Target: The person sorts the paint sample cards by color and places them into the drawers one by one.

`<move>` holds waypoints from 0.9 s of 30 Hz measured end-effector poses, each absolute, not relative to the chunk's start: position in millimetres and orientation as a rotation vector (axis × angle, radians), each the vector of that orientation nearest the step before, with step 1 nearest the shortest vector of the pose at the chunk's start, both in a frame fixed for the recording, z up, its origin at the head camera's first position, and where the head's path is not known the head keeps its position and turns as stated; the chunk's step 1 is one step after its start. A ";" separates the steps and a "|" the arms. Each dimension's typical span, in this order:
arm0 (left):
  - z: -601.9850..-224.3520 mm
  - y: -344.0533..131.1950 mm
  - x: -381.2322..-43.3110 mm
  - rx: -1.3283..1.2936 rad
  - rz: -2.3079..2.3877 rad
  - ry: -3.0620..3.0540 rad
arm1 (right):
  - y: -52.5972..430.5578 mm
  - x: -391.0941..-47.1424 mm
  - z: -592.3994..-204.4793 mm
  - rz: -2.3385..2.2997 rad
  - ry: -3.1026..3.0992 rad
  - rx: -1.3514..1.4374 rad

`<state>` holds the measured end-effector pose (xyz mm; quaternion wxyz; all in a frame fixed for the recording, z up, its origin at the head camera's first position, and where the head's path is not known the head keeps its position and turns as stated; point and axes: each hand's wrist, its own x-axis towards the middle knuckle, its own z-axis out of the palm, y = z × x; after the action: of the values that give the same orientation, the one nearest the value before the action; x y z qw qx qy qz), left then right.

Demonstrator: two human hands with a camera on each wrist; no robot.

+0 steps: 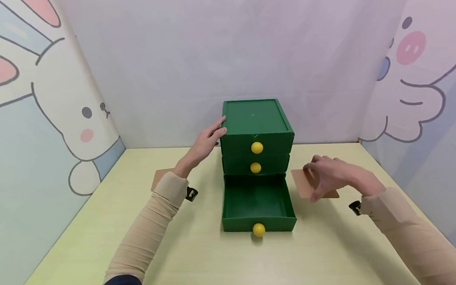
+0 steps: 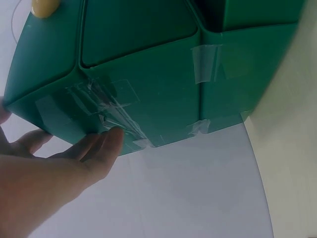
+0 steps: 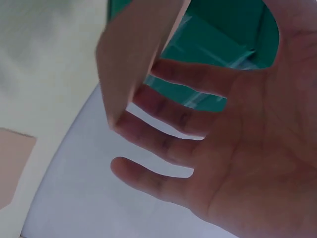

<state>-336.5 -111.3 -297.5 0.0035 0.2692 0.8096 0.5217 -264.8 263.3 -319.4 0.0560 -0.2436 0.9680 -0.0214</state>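
Observation:
A green drawer unit [image 1: 255,117] with yellow knobs stands at the middle. Its bottom drawer [image 1: 256,224] is pulled out, with nothing seen inside, while the two drawers above are closed. My left hand [image 1: 202,145] rests against the unit's upper left side, fingers extended along it; the left wrist view shows clear tape [image 2: 207,63] on that side. Right of the pulled-out drawer, my right hand [image 1: 332,174] pinches a thin tan card [image 3: 132,52], tilted up, fingertips on one face. The thumb's tip is out of the right wrist view. Another tan card [image 1: 302,185] lies flat beneath it.
A further tan card [image 1: 160,177] lies on the pale yellow table [image 1: 204,266], partly hidden behind my left wrist. White fabric [image 1: 245,41] hangs behind the unit. Printed panels with a rabbit [image 1: 63,104] and a pig [image 1: 424,82] flank the table.

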 end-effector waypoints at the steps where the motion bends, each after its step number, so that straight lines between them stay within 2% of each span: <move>1: -297.4 -111.1 -336.1 0.845 1.635 2.538 | 261.6 -261.0 -317.7 -0.059 2.937 -0.744; 16: -295.4 -111.1 -334.4 0.846 1.615 2.546 | 230.9 -220.8 -297.8 0.103 3.011 -0.949; 27: -288.4 -109.4 -327.3 0.829 1.630 2.525 | 192.7 -219.9 -309.2 -0.054 3.028 -0.986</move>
<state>-327.3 -109.4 -288.4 0.0121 0.2658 0.8099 0.5228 -219.9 192.7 -309.2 -0.0216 -0.3096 0.9505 -0.0169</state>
